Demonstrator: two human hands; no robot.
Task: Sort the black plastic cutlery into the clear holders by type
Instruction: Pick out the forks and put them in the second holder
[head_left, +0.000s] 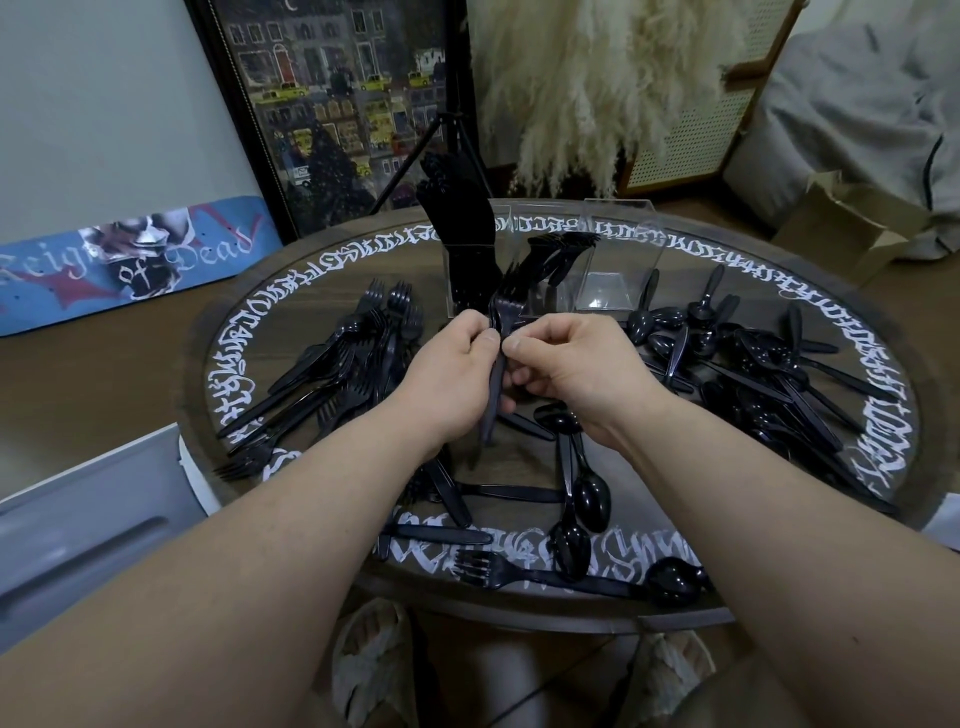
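Observation:
Over the middle of the round table (519, 603), my left hand (449, 374) and my right hand (571, 364) both grip a bunch of black forks (506, 306), tines pointing up and away. Behind them stand three clear holders: the left holder (467, 275) is full of black knives, the middle holder (556, 280) has several forks leaning in it, the right holder (618, 260) looks empty. A pile of forks (343, 364) lies at the left, a pile of spoons (737, 364) at the right. Loose knives, spoons and one fork (519, 569) lie near the front edge.
White lettering rings the table top. A skateboard deck (130, 260) and a framed picture (332, 104) lean on the wall at the back left. Pampas grass (587, 88) and a cardboard box (852, 228) are behind the table. A white unit (88, 530) stands at the left.

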